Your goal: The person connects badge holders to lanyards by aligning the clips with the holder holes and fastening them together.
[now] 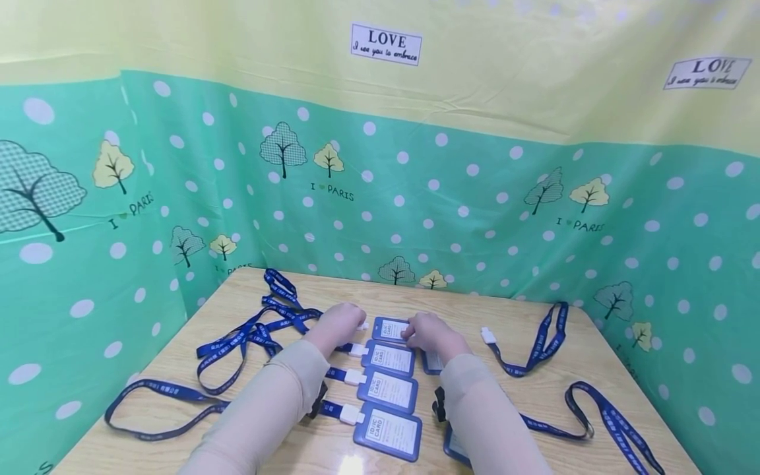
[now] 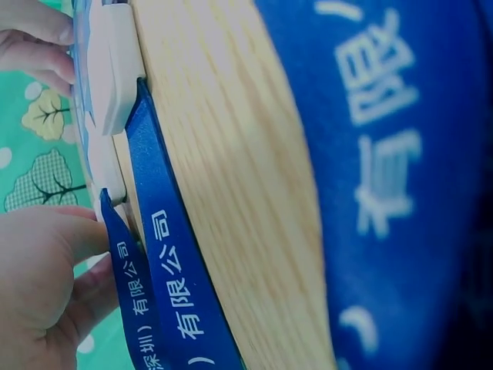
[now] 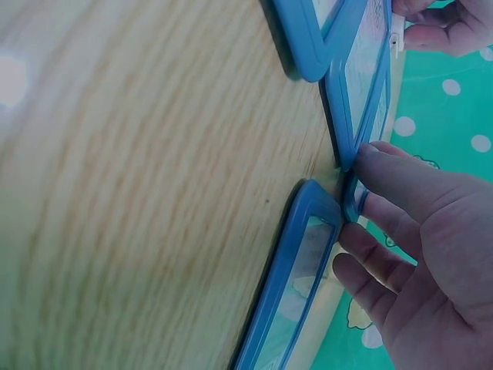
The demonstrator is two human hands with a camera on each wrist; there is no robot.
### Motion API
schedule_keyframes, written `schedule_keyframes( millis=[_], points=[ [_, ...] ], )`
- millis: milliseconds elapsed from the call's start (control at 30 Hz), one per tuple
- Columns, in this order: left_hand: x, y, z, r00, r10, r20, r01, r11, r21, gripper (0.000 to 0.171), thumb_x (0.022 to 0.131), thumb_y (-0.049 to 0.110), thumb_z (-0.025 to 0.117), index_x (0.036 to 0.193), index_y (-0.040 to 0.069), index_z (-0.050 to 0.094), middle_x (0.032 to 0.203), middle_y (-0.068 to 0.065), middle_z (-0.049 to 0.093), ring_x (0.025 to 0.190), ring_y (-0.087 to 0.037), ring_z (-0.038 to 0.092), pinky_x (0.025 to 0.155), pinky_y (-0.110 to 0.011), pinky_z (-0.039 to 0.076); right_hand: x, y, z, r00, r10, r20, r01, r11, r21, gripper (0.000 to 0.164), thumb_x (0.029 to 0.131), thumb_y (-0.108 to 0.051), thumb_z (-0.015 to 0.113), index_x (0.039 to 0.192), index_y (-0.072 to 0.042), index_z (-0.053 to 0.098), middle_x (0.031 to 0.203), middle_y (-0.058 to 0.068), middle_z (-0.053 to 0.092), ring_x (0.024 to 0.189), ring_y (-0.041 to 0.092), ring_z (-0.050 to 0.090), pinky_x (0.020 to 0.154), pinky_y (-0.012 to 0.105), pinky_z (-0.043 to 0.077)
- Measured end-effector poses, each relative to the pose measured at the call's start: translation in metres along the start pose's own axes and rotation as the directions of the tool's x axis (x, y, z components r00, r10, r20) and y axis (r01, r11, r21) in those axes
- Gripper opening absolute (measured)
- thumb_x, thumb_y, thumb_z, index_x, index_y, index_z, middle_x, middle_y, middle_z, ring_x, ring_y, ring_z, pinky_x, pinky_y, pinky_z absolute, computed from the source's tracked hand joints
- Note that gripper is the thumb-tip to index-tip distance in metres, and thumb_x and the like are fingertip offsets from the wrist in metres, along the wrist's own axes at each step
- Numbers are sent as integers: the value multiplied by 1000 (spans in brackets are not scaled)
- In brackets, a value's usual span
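Observation:
At the far end of a column of blue ID card holders, my left hand [image 1: 341,324] pinches the small white clip [image 1: 363,326] of a blue lanyard, close to the left end of the farthest card holder [image 1: 390,329]. My right hand [image 1: 436,333] grips that holder's right end, its thumb and index finger on the blue frame in the right wrist view. Nearer to me, three more holders, such as the closest one [image 1: 387,432], lie with white clips [image 1: 351,414] at their left ends. Another holder [image 3: 289,277] lies beneath my right fingers.
Several blue lanyards [image 1: 237,343] lie looped across the left of the wooden table [image 1: 457,310]. At the right are a lanyard with a loose white clip [image 1: 488,335] and another long strap [image 1: 617,422]. My right forearm partly covers a nearer holder [image 1: 454,448]. A patterned curtain [image 1: 368,218] stands behind.

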State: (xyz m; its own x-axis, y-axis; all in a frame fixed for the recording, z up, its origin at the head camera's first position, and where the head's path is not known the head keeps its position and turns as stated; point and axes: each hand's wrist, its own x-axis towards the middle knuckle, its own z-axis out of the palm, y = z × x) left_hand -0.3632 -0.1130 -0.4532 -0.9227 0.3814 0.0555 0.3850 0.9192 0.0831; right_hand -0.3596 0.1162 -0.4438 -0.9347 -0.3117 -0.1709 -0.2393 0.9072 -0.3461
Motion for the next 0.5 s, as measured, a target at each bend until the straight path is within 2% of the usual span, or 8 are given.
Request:
schedule_keyframes(
  millis=[233,500],
  points=[
    [2,-3,3,999,-48,9,48,996,-70,15,94,2,69,103,11,76,100,-3,72,95,-22,67,89,-37,57,-1,-2,-2,1000,6,10,-6,1000,5,20,92,-16,76,111,-22,80,149,10,53,139,36,45,115,54,36],
    [3,-5,3,1000,-22,5,22,999,-45,10,94,5,71,98,13,76,93,-1,71,89,-20,66,86,-36,57,-4,-4,-5,1000,-5,13,5,1000,1,21,92,-16,76,112,-21,79,149,11,53,139,37,45,116,53,35]
  ],
)
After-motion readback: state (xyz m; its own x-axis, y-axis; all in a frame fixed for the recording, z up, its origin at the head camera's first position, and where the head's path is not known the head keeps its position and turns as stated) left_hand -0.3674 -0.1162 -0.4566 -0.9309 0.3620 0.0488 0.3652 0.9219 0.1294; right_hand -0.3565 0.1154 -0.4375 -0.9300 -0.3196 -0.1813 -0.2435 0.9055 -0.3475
